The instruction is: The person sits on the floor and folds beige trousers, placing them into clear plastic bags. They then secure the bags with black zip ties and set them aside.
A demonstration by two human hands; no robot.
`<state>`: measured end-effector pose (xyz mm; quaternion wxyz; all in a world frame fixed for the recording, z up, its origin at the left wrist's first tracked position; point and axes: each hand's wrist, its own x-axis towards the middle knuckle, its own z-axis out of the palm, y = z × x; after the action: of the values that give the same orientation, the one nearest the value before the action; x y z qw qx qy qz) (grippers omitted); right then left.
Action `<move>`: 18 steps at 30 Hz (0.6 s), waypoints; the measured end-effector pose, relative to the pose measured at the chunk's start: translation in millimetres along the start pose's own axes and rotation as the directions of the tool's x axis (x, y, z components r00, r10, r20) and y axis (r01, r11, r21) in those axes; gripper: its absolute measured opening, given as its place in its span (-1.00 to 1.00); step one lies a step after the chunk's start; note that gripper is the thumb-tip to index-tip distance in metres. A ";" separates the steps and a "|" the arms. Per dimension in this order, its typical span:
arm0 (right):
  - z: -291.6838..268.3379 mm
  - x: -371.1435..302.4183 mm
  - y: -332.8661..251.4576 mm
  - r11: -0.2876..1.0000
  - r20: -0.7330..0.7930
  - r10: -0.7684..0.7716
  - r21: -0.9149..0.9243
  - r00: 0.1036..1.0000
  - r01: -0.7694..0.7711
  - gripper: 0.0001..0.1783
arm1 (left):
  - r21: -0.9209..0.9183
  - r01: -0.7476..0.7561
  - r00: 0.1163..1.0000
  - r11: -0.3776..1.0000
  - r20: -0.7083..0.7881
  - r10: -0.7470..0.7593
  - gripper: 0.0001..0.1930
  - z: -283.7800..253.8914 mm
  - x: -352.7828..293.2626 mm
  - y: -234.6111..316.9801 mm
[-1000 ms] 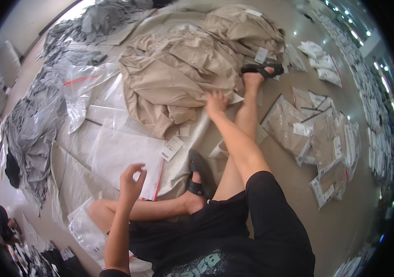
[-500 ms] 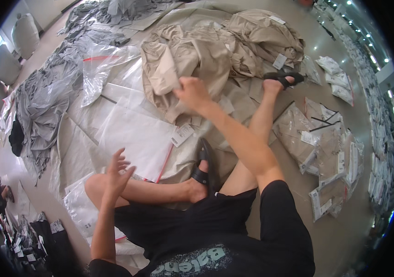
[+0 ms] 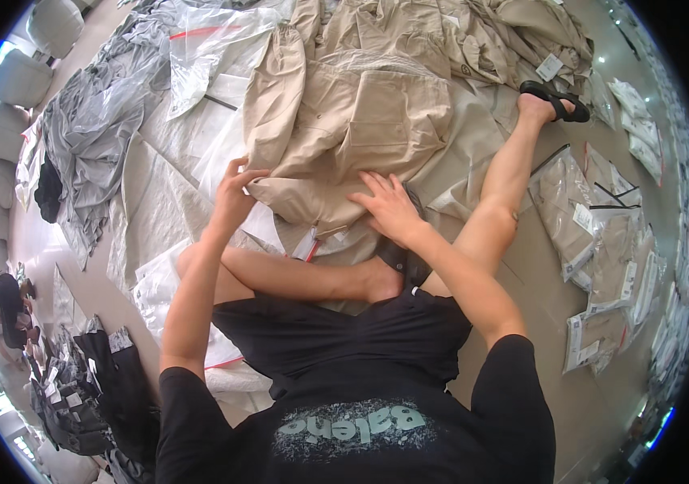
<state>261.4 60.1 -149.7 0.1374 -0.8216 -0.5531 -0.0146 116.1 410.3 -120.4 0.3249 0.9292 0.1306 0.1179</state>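
Left hand is now off the knee and at the near-left edge of the beige garment, itself spread closer to the legs. Left fingers curl; cannot tell whether they pinch cloth. Right hand rests fingers splayed, gripping nothing, on the near edge, likely steadying it. Bent leg and black sandal crowd the near side; clear bag beyond left, bagged clothes well off right.
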 end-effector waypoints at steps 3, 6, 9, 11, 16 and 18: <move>9.1 24.8 36.9 0.881 0.063 0.040 0.469 0.997 -0.065 -0.56 | -0.048 0.006 0.999 0.999 0.046 -0.004 -0.56 -50.3 7.5 20.9; -101.0 45.5 37.3 0.607 0.049 0.158 0.783 0.986 -0.136 -0.75 | -0.111 -0.057 0.993 0.992 0.099 0.068 -0.77 -145.1 -2.7 65.8; -169.9 61.5 38.7 0.332 0.192 -0.017 0.927 0.981 -0.176 -0.87 | -0.281 0.029 0.925 0.959 0.372 0.081 -0.57 -218.0 -18.2 76.5; -162.9 81.5 48.2 0.334 0.334 -0.185 0.906 0.924 -0.260 -0.80 | -0.509 0.117 0.883 0.853 0.447 0.145 -0.26 -215.9 -29.5 61.7; -98.8 48.8 22.8 0.701 0.616 -0.192 0.631 0.764 -0.332 -0.70 | 0.169 -0.021 0.759 0.985 0.645 -0.094 -0.55 -182.3 -88.4 40.3; -82.1 27.5 20.1 0.743 0.494 -0.128 0.622 0.860 -0.247 -0.63 | 0.337 0.041 0.730 0.940 0.632 -0.259 -0.60 -186.5 -107.6 79.3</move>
<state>301.0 58.0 -70.1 0.2718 -0.7092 -0.5095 0.4044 -28.4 423.0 57.4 0.2134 0.9336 0.0974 -0.2710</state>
